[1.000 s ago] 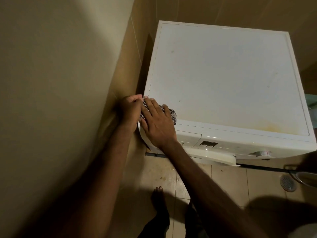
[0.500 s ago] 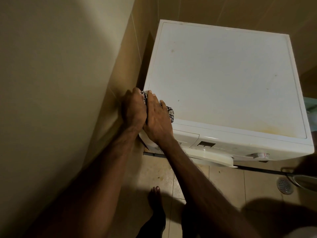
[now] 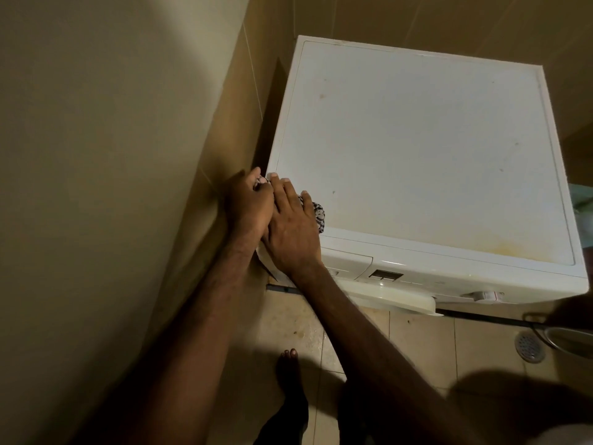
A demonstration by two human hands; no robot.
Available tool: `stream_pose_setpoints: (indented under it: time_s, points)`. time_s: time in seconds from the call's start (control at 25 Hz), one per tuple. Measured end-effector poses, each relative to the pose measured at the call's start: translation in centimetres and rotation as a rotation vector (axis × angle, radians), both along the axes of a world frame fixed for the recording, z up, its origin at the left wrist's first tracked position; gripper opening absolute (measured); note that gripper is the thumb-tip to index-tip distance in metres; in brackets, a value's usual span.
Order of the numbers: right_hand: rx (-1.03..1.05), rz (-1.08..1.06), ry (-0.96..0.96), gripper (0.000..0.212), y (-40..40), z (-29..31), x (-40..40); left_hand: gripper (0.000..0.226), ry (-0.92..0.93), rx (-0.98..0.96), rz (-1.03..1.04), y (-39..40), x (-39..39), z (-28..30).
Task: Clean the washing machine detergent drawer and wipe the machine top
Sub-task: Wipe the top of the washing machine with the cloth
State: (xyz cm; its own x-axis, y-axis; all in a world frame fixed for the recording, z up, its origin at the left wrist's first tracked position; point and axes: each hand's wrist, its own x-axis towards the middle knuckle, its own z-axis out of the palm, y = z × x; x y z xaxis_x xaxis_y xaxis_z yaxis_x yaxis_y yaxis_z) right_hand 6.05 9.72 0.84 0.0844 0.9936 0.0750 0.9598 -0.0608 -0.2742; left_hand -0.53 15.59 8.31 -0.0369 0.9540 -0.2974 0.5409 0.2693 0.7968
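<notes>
The patterned cloth (image 3: 316,215) lay at the front-left corner of the machine top (image 3: 426,149); we judged it soft, light and best held bunched. Our right hand (image 3: 293,229) pressed it flat-fingered. Our left hand (image 3: 248,205) curled at the same corner (seemingly pinching a fold, though we could not tell for certain).

Beige tiled floor (image 3: 414,348) below me, stained near the wall. My bare foot (image 3: 290,370) stands on it. Round metal drain grate (image 3: 529,346) at right, a metal bucket rim (image 3: 564,342) just beside it. Plain wall (image 3: 112,155) on my left.
</notes>
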Motion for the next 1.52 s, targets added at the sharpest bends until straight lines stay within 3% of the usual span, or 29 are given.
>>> stream_pose_setpoints:
  time_s: [0.2, 0.36, 0.48, 0.56, 0.68, 0.8, 0.96, 1.12, 1.2, 1.28, 1.36, 1.52]
  points:
    - [-0.021, -0.074, 0.019, 0.064, 7.8, 0.6, 4.2, 0.027, -0.254, -0.114, 0.054, 2.4, -1.5, 1.2]
    - [-0.035, -0.192, 0.068, 0.059, 11.5, 1.4, 6.9, 0.044, -0.145, -0.091, 0.05, 2.8, -2.2, 1.3]
    - [0.038, -0.088, 0.109, 0.053, 6.5, 1.3, 2.8, 0.056, -0.053, -0.043, 0.138, 2.2, -2.3, 1.4]
    - [0.038, 0.051, 0.074, 0.052, 0.8, 0.6, -0.6, 0.066, -0.152, -0.079, 0.15, 2.3, -2.1, 1.1]
    - [0.069, 0.127, 0.026, 0.05, -3.8, -0.1, 0.3, 0.071, -0.076, -0.012, 0.037, 2.5, -1.6, 0.3]
    - [0.111, -0.09, -0.031, 0.051, -7.6, -1.1, 6.4, 0.046, -0.056, 0.041, 0.013, 2.0, -0.5, 0.8]
    - [0.156, -0.426, -0.023, 0.047, -8.0, -0.9, 7.5, 0.04, -0.055, 0.11, -0.022, 1.9, 0.2, 0.3]
    - [0.104, -0.023, -0.034, 0.055, -2.7, 0.2, -1.4, 0.043, 0.016, 0.201, -0.048, 1.5, 0.4, -0.3]
    - [0.06, 0.172, -0.116, 0.052, -1.8, -0.4, -2.4, 0.04, 0.082, 0.228, -0.093, 0.6, 1.0, 0.0]
    - [0.078, 0.221, -0.152, 0.05, -2.5, -0.6, -0.6, 0.036, 0.102, 0.258, -0.152, -0.2, 1.9, 0.4]
    - [0.054, 0.117, -0.153, 0.056, -5.1, -0.6, 2.3, 0.037, 0.11, 0.299, -0.232, -0.8, 3.2, 0.3]
    - [0.162, -0.308, -0.061, 0.06, -13.7, -1.3, 13.2, 0.032, 0.095, 0.402, -0.431, -2.4, 7.6, -0.7]
